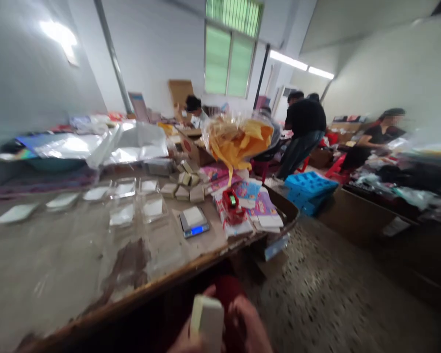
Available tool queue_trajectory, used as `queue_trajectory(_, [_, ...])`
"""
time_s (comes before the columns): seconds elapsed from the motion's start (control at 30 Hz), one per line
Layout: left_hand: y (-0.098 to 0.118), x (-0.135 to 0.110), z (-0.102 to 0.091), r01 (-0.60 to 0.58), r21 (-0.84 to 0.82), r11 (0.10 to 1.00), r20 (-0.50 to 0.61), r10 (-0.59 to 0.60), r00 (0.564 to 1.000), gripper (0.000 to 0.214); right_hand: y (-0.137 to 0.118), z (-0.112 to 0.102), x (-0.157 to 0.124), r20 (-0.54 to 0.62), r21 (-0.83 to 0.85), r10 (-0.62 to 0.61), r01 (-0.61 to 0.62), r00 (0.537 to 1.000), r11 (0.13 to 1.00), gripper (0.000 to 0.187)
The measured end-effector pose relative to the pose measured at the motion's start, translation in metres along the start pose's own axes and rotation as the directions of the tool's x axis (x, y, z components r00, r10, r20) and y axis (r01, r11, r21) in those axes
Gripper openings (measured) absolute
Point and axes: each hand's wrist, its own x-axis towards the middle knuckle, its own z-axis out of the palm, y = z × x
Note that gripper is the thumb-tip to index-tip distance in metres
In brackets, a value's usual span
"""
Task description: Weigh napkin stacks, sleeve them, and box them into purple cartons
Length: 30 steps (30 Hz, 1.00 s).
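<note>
Low at the bottom edge, below the table's front rim, my left hand (185, 339) and my right hand (248, 328) are closed together on a small pale block (208, 321), a flat white box or bar held upright. Motion blur smears the fingers. On the worn table (40, 274) in front lie several white squares in clear wrappers (122, 214), a small digital scale (193, 221) with a blue display, and a few tan boxes (189, 189).
A red tape dispenser (231, 200) and colourful packets sit at the table's right end. A clear bag of yellow paper (238, 139) and silver foil sheets (125, 142) lie further back. Blue trays (308, 189) stand on the floor. Other people work at the back right.
</note>
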Motion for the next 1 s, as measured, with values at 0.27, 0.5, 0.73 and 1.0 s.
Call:
queue_trajectory(0.27, [-0.029, 0.058, -0.012, 0.071, 0.269, 0.960, -0.148, -0.031, 0.989, 0.105, 0.016, -0.032, 0.013, -0.144, 0.228, 0.185, -0.150, 0.972, 0.962, 0.007])
queue_trajectory(0.5, [-0.029, 0.048, -0.014, 0.069, 0.775, 0.628, -0.045, -0.054, 0.998, 0.090, 0.066, -0.103, 0.006, -0.314, 0.215, 0.397, -0.343, 0.862, 0.915, 0.024])
queue_trajectory(0.73, [-0.019, 0.038, -0.009, 0.208, 0.695, 0.688, -0.206, -0.087, 0.975, 0.082, 0.141, -0.151, -0.080, -0.509, 0.171, 0.623, -0.640, 0.593, 0.749, 0.037])
queue_trajectory(1.0, [-0.028, 0.004, 0.000, 0.377, 0.578, 0.723, -0.398, -0.154, 0.905, 0.037, 0.151, -0.169, -0.185, -0.543, 0.146, 0.694, -0.761, 0.473, 0.632, 0.037])
